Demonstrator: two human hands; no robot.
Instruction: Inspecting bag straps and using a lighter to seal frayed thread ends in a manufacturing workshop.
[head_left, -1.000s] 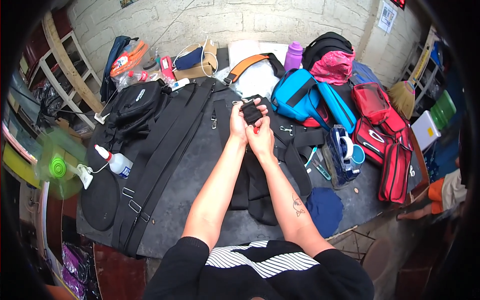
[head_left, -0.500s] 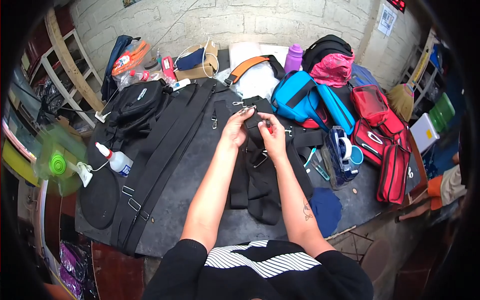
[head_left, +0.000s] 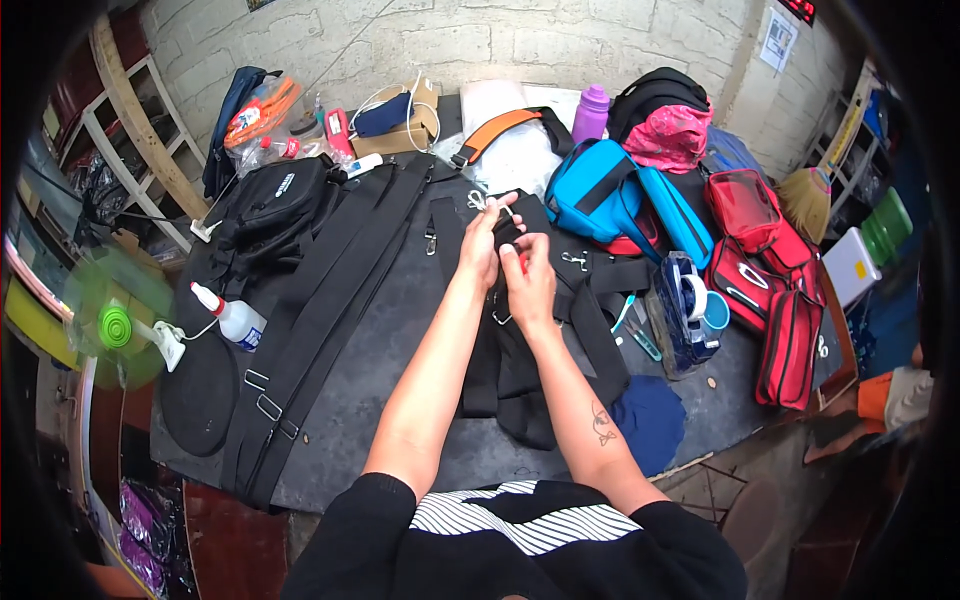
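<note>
Over the middle of the table, my left hand [head_left: 480, 248] is closed on a black webbing strap [head_left: 508, 230], with its fingers pointing away from me. A silvery metal hook [head_left: 476, 201] shows beside those fingertips. My right hand [head_left: 532, 285] is closed just below and to the right, against the same strap. A small red thing [head_left: 523, 262] peeks out between the right thumb and fingers; its kind is mostly hidden. Beneath both hands lies a heap of black straps [head_left: 525, 415]. A metal snap hook [head_left: 574, 261] rests to the right, and a short strap with a clip [head_left: 432, 242] lies to the left.
Long black straps [head_left: 330, 300] with metal buckles run along the left, near a spray bottle [head_left: 240, 325] and a black bag [head_left: 280, 205]. On the right are blue bags [head_left: 600, 195], red bags [head_left: 785, 345], a tape dispenser [head_left: 680, 320] and a small cutter [head_left: 643, 343].
My right hand has turned over, showing its back, and moved slightly up and left against the strap. My left fingers have stretched farther away from me.
</note>
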